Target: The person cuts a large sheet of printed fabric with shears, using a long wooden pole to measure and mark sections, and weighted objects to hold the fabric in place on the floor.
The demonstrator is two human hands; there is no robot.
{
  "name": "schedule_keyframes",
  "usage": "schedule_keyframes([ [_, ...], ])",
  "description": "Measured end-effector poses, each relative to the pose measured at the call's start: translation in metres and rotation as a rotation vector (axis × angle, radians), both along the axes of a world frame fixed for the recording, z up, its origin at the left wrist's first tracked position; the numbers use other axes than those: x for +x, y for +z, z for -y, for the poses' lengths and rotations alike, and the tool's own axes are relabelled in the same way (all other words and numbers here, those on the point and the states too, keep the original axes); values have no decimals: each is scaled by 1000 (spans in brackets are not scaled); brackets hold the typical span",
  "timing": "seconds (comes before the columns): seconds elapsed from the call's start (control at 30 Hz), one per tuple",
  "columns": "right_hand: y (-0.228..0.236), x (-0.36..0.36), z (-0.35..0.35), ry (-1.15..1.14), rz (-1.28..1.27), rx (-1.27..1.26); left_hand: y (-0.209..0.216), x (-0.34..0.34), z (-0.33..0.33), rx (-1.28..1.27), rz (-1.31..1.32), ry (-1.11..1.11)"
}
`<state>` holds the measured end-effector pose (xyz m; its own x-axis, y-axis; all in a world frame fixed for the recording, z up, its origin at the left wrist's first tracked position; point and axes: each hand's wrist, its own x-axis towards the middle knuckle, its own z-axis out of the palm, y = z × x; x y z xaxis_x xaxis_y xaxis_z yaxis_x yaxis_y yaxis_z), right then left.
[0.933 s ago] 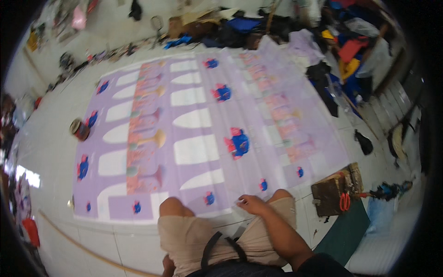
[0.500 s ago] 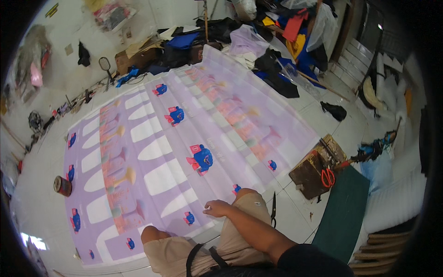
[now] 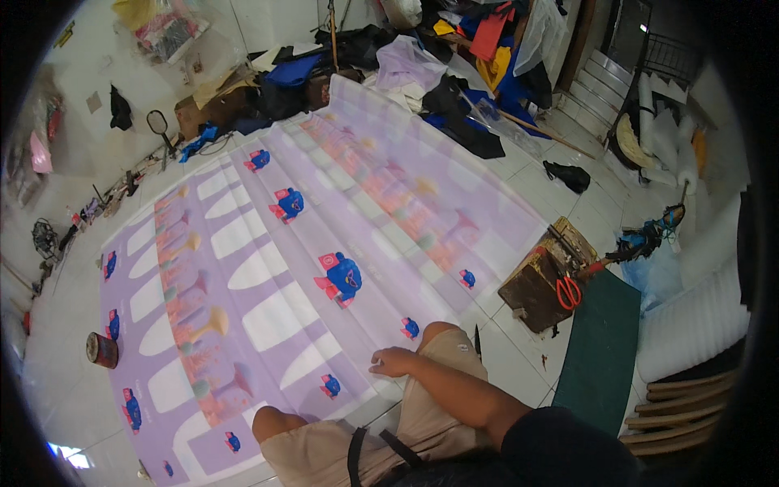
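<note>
A wide printed sheet (image 3: pixel 365 223), lilac with white arches and blue cartoon characters, lies spread on the tiled floor in front of my knees. My right hand (image 3: pixel 391 362) hovers over or rests on its near edge, beside my right knee; contact is hard to tell. The fingers curl together, and a small pale bit shows at their tips, too small to name. Near the hand on the sheet are two small blue printed figures. My left hand is out of the picture. Right of my knee, a thin dark pointed object (image 3: pixel 477 341) shows partly.
Red-handled scissors (image 3: pixel 568 292) lie at a worn wooden box (image 3: pixel 527 296) on the right. A dark green strip (image 3: pixel 596 345) stretches beside it. A rusty can (image 3: pixel 102 350) stands on the sheet's left edge. Piled fabrics (image 3: pixel 292 73) line the far wall.
The view has shifted, so most of the scene sits farther left. My right hand has moved slightly right relative to the sheet, its fingers still curled.
</note>
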<state>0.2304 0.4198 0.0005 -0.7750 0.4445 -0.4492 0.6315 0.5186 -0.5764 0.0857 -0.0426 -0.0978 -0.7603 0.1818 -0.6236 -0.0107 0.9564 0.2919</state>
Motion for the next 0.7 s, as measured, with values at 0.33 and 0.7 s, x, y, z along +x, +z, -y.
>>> schedule_keyframes([
  [0.33, 15, 17, 1, -92, -5, 22, -10, 34, 45, 0, -41, 123],
  [0.7, 35, 22, -5, -39, 139, 81, -46, 110, 203, -105, -239, 1032],
])
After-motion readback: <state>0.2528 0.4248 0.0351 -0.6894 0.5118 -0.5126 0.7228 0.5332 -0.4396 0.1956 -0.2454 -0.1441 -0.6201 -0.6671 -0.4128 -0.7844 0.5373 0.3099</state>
